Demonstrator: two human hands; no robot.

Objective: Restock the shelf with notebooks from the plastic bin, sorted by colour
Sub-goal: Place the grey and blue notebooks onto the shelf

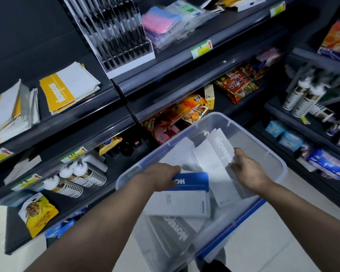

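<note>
Filling most of the frame is the dark shelving, with yellow-and-white notebooks sitting on the shelf at upper left. Sitting at lower centre is the clear plastic bin, blue-trimmed, holding loose notebooks. Inside it the left hand is clamping its fingers on a blue notebook, while the right hand is pinching the edge of a grey notebook tilted up just beside it.
</note>
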